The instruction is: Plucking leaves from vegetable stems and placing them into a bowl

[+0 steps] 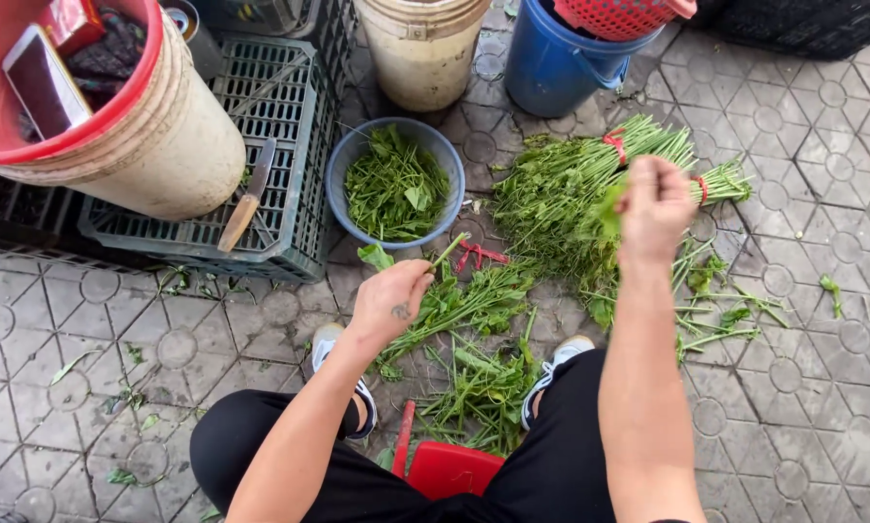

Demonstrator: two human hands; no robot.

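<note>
Left hand (pixel 388 302) pinching one green stalk (pixel 447 254) just below the blue bowl (pixel 342 165) rim, right hand (pixel 654 205) fisted on leaves above two tied bundles (pixel 590 174); three buckets (pixel 420 48) behind, bare paving (pixel 823 368) right.

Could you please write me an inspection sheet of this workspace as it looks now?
Surface: patterned paving floor, strewn with leaf scraps.
Job's things: loose green stems under the left hand; blue bowl of picked leaves; tied bundles.
Clutter: knife on a grey crate; buckets; red stool.
Grips: left hand holds a stem; right hand is closed on a leafy sprig.
Cables: nothing seen.
Surroundings: blue bucket, red basket.
</note>
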